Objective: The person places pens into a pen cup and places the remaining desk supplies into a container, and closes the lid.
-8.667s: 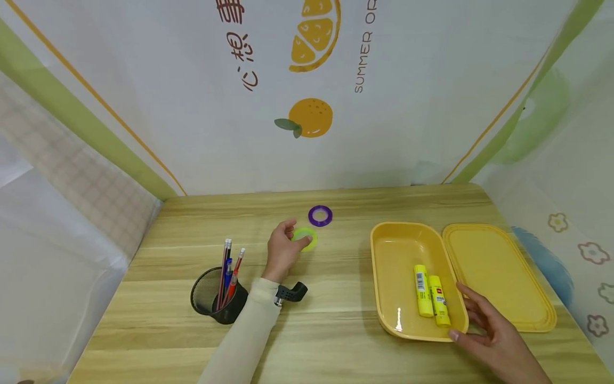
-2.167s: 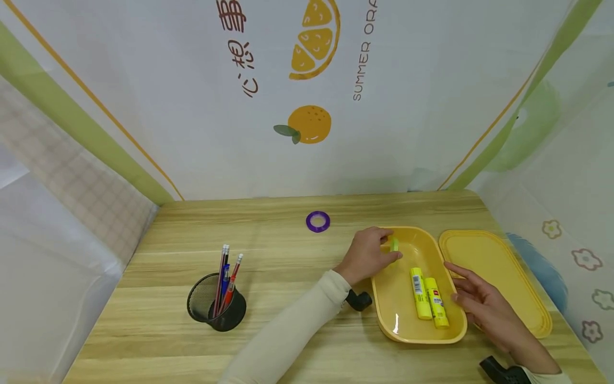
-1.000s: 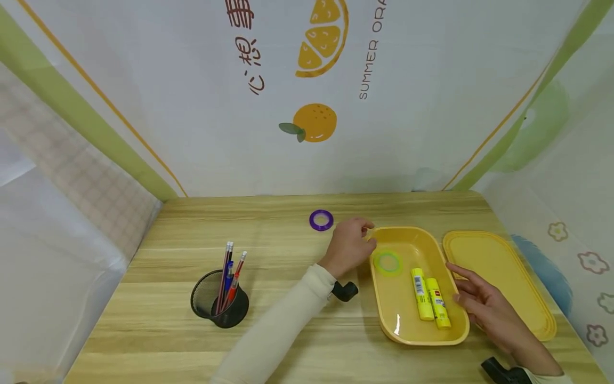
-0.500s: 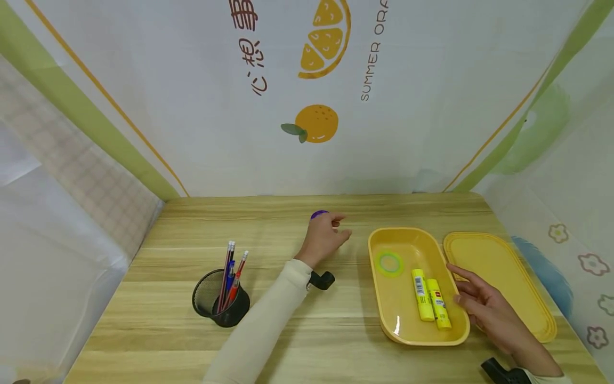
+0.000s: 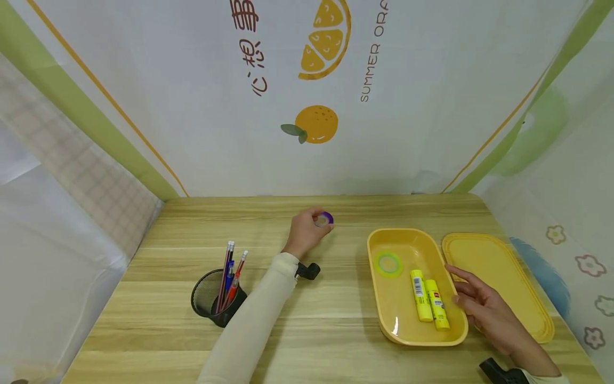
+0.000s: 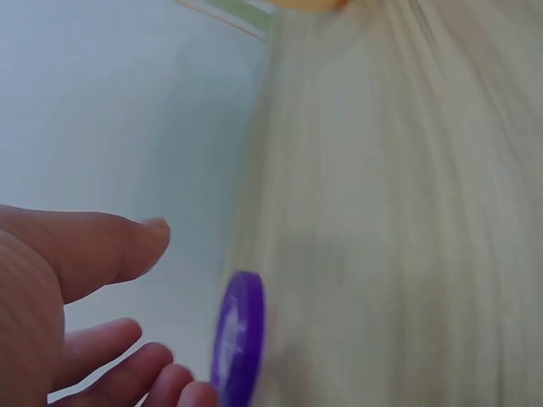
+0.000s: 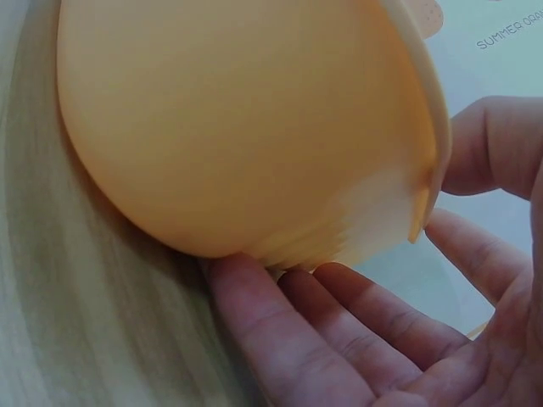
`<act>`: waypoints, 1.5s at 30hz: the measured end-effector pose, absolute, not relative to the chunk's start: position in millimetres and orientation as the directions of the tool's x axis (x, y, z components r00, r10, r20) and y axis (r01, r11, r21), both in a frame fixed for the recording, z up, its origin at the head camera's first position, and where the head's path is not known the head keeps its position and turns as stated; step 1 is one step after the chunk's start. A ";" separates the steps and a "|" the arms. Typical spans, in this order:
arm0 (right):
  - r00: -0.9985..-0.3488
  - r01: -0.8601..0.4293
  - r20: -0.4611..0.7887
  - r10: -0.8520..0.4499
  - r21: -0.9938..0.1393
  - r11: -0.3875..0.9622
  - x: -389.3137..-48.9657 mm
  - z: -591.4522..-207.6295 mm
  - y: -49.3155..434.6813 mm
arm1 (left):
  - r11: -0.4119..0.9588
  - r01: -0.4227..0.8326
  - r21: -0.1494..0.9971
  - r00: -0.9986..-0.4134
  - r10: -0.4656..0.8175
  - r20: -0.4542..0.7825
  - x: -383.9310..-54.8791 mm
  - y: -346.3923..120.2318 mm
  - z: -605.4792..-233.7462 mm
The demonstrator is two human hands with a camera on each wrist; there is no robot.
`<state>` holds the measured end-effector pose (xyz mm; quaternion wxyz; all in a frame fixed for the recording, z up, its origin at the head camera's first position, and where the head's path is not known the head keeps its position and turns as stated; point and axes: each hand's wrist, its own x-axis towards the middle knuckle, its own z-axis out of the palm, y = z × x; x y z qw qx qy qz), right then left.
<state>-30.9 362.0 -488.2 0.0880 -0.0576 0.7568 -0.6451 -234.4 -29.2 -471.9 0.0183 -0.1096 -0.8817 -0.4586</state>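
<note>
At the back of the table my left hand (image 5: 309, 232) is at a purple ring-shaped tape roll (image 5: 328, 216). In the left wrist view a fingertip meets the edge of the purple roll (image 6: 242, 339), while the thumb (image 6: 127, 246) stays apart from it. My right hand (image 5: 494, 312) holds the side of an open yellow plastic box (image 5: 398, 320). Its thumb (image 7: 492, 144) reaches the rim and the other fingers lie against the outer wall and under it. Inside the box are two yellow glue sticks (image 5: 421, 296) (image 5: 438, 306) and a yellow-green tape roll (image 5: 388, 264).
A black mesh pen cup (image 5: 206, 298) with several pencils and pens stands at the left, beside my left sleeve (image 5: 254, 325). The flat yellow lid (image 5: 499, 282) lies right of the box. A printed cloth (image 5: 240, 154) hangs behind the table.
My left hand took the yellow-green tape roll from the table, put it in the box and let go. It then moved left to the purple roll. My right hand stayed at the box's side.
</note>
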 end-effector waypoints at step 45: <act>-0.967 0.059 -0.093 -0.238 -0.988 0.144 -32.9 -486.0 365.5 | 0.665 0.159 0.729 -0.987 0.129 0.097 -253.1 -30.9 -489.9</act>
